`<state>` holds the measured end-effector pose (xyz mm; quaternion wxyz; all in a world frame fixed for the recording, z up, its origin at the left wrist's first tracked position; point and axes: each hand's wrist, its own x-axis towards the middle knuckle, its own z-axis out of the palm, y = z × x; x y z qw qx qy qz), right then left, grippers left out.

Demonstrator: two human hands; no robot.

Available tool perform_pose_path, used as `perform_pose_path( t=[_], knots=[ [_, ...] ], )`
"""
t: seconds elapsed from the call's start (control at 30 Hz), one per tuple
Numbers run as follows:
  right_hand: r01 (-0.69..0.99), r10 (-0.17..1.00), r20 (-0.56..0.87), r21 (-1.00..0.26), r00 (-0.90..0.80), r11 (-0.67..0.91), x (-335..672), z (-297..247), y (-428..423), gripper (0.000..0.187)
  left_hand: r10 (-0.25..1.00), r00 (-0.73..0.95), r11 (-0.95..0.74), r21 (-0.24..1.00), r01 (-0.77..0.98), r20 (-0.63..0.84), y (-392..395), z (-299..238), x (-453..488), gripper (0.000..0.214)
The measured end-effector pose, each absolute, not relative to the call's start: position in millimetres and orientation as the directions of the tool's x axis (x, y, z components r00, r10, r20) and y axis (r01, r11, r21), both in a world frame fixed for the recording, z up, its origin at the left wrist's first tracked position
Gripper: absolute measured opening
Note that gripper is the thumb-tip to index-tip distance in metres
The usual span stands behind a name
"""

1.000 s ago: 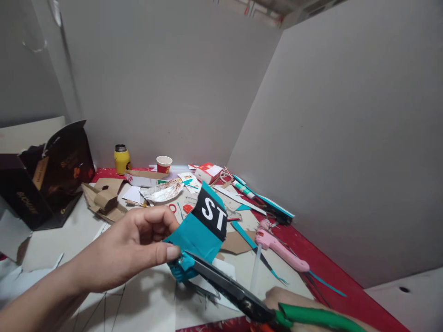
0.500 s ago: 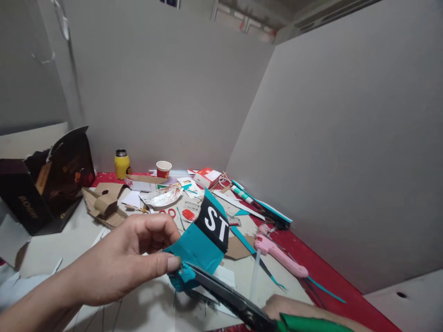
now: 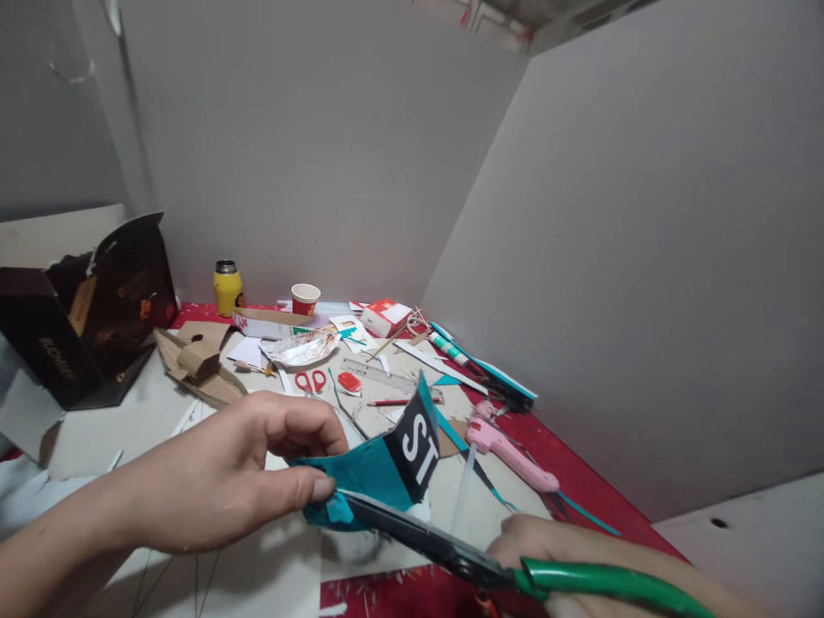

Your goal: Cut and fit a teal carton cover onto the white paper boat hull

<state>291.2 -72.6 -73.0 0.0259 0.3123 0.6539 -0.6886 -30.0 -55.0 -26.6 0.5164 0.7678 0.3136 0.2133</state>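
Observation:
Between thumb and fingers, my left hand (image 3: 238, 472) pinches a folded piece of teal card (image 3: 373, 468) that has a black band with white letters "ST". My right hand (image 3: 547, 549), partly cut off at the lower right, grips green-handled scissors (image 3: 444, 541). Their dark blades reach leftward to the lower edge of the card, close by my left thumb. A small teal flap hangs below the blades. The right fingers are mostly hidden behind the green handle.
Beyond my hands lie red-handled scissors (image 3: 311, 381), a pink glue gun (image 3: 515, 455), a ruler (image 3: 379, 373) and a red pencil (image 3: 404, 401). A paper cup (image 3: 305, 299), a yellow bottle (image 3: 227, 290) and a dark box (image 3: 96, 335) stand farther back. Grey panels enclose the table.
The teal card has tilted and turned, so its lettered end now stands steeper and farther right. The scissors stay at its edge. The camera view has shifted slightly.

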Motion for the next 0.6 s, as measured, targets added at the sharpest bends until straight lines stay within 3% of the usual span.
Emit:
perform_pose_path(
  t=[0.13, 0.33, 0.6],
  knots=[
    [0.495, 0.364, -0.482, -0.867, -0.797, -0.062, 288.0, -70.1, -73.6, 0.061, 0.666, 0.745, -0.256, 0.928, 0.273, -0.035, -57.9, -25.4, -29.1, 0.010],
    [0.443, 0.422, -0.323, -0.868, -0.847, 0.225, 287.6, -68.1, -71.0, 0.059, 0.640, 0.763, -0.237, 0.923, 0.303, -0.086, -61.8, -25.1, -27.6, 0.008],
    [0.554, 0.436, -0.424, -0.800, -0.794, 0.232, 302.0, -66.3, -63.3, 0.065, 0.624, 0.772, -0.208, 0.928, 0.309, -0.117, -56.4, -31.2, -26.2, 0.005]
  ],
)
